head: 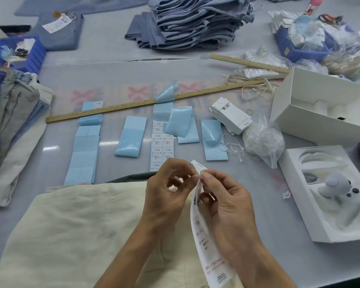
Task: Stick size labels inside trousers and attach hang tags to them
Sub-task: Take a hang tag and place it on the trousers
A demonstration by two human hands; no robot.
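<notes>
Hang tag (211,252) print blurred, lower end cut off; cream trousers (71,225) cropped at bottom edge.

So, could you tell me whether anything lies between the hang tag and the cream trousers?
Nothing visible does. Both hands pinch the hang tag at its top, right above the cream trousers.

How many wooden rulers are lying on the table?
2. One long ruler lies slanted across the middle of the table, over the blue label sheets. The other ruler lies further back on the right, partly under plastic bags.
</notes>
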